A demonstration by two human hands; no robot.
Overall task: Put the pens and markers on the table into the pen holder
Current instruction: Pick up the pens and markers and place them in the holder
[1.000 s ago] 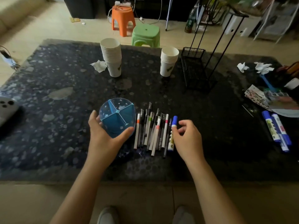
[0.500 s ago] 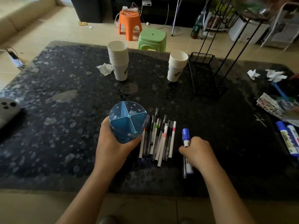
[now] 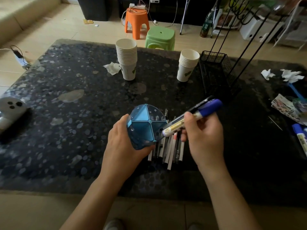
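Observation:
My left hand [image 3: 122,143] grips a blue translucent pen holder [image 3: 144,126] with several compartments, tilted toward me above the dark table [image 3: 66,123]. My right hand [image 3: 204,135] holds a blue-capped marker [image 3: 191,118] together with a thin black pen, slanted with their lower ends at the holder's right rim. A row of several thin pens [image 3: 169,146] lies on the table beneath and between the hands, partly hidden by them. Two more blue markers [image 3: 300,140] lie at the right edge.
Two stacks of paper cups [image 3: 127,58] [image 3: 187,64] stand at the back. A black wire basket on a stand [image 3: 216,70] sits behind on the right, with crumpled tissues [image 3: 267,74] and papers [image 3: 285,107] beyond. A white device [image 3: 10,110] lies at the left edge.
My right hand has lifted the blue marker and a black pen off the table and swung their ends to the holder's rim. My left hand has tilted the holder slightly.

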